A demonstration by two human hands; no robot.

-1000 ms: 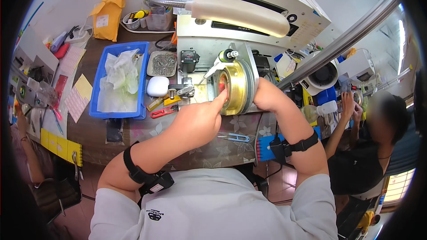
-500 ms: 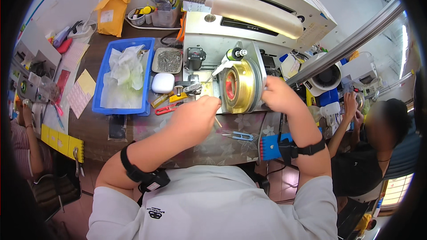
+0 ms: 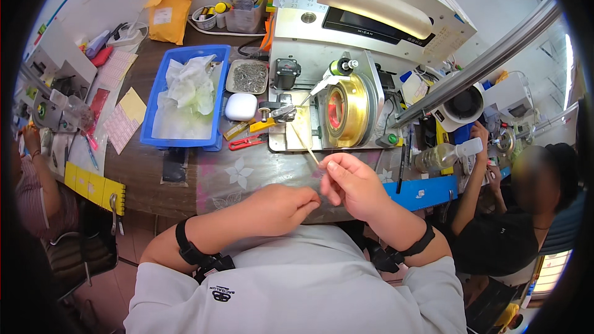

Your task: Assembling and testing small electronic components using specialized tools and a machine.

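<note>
My right hand point(image 3: 352, 182), in front of the machine, pinches the near end of a thin wooden stick point(image 3: 306, 142). The stick slants up and left toward a small light plate at the machine's front. My left hand point(image 3: 278, 207) is closed beside it, low over the table's front edge, its fingertips close to the right hand. Whatever it may hold is hidden. Beyond the stick stands a gold-coloured ring-shaped drum point(image 3: 352, 111) with a reddish inner ring, mounted on the white machine point(image 3: 291, 31). A white arm with a green-topped fitting point(image 3: 342, 67) reaches over the drum.
Left of the machine sit a blue tray point(image 3: 148, 120) with crumpled white sheets, a dish of small metal pieces point(image 3: 249, 77), a white rounded case point(image 3: 241, 106) and red-handled snips point(image 3: 247, 142). A metal pole point(image 3: 482, 59) crosses at right. Another person point(image 3: 520, 216) works there.
My right hand has come from the drum's right side to the front and now has the stick. My left hand has drawn back toward me. The blue snips no longer show. The view has shifted slightly.
</note>
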